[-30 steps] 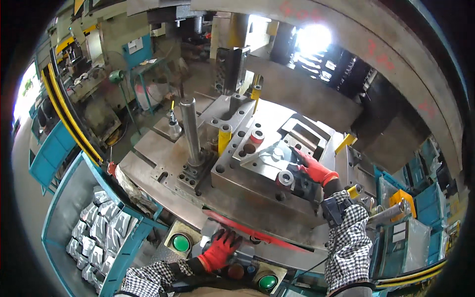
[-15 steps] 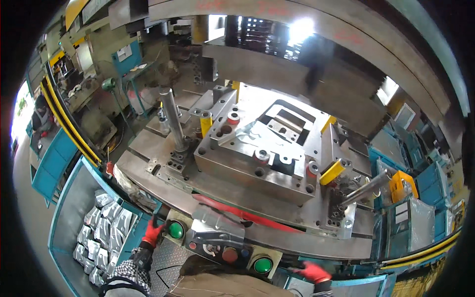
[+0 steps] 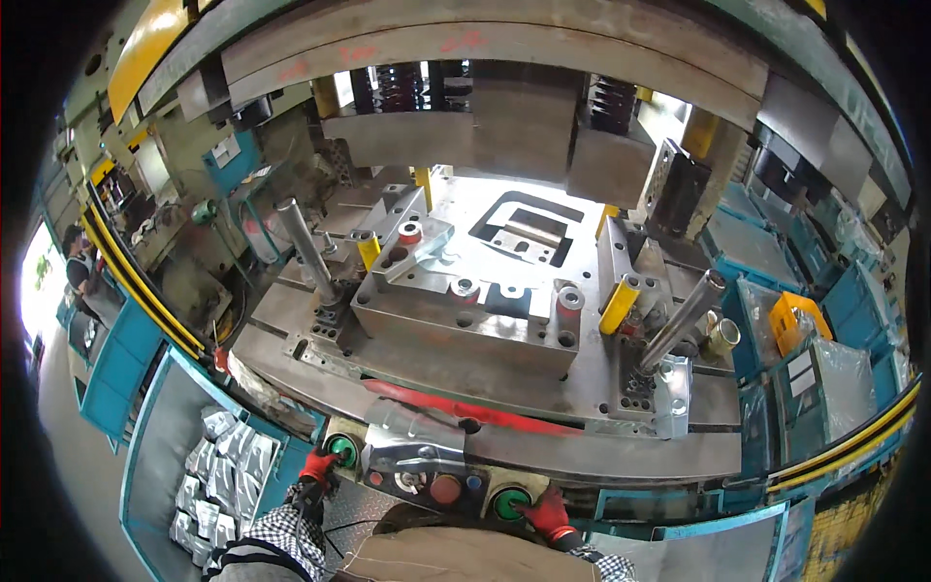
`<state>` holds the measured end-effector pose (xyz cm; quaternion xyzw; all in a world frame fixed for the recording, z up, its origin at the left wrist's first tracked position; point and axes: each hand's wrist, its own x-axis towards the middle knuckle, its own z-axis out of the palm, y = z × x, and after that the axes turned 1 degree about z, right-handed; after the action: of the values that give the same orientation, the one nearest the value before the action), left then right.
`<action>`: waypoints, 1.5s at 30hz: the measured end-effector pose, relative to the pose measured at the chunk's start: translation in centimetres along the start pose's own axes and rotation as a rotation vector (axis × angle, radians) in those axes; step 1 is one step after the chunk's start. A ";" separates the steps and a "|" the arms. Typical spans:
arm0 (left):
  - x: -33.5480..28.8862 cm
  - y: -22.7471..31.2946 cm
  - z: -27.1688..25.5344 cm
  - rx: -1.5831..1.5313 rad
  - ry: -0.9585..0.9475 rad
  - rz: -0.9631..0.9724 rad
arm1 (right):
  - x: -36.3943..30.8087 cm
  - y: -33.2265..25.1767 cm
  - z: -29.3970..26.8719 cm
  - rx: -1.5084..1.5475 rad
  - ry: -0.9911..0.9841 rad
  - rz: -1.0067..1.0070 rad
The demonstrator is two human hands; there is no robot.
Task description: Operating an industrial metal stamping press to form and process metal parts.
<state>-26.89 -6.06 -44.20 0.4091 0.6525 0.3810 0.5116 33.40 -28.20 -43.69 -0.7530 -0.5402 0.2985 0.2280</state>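
Observation:
My left hand (image 3: 317,466), in a red glove, reaches onto the left green push button (image 3: 342,448) with its fingers stretched out. At the right green push button (image 3: 510,503), my right hand (image 3: 549,513), also red-gloved, has a finger or thumb on the button's right side. Neither hand holds anything that I can see. Between the buttons sits a control panel (image 3: 444,488) with smaller red and blue buttons. Ahead lies a steel lower die (image 3: 456,330) with round guide bushings. The upper part of the press (image 3: 519,136) stands raised above it.
A blue bin (image 3: 145,466) at my left holds several shiny formed metal parts (image 3: 225,475). Steel guide posts (image 3: 308,247) and yellow blocks (image 3: 619,304) rise around the die. A bent metal piece (image 3: 673,398) stands at the front right. Yellow-edged bars flank both sides.
My right hand has moved left onto the right green button, and my left hand's fingers have come onto the left one. The view has shifted, and the upper press part appears farther from the die.

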 end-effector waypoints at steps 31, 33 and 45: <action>0.2 3.3 -1.5 0.740 -0.364 0.188 | -0.1 -1.7 -2.4 0.091 -0.048 -0.138; 1.9 6.1 -5.4 1.041 -0.430 -0.110 | 0.3 -3.3 -2.4 0.244 -0.083 -0.194; -2.2 57.4 29.4 0.780 -0.953 1.210 | -1.4 0.1 -3.0 0.536 -0.005 0.192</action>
<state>10.48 15.69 3.68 0.9490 0.1222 0.1244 0.2627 35.22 -29.68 -41.34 -0.7129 -0.3688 0.4529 0.3882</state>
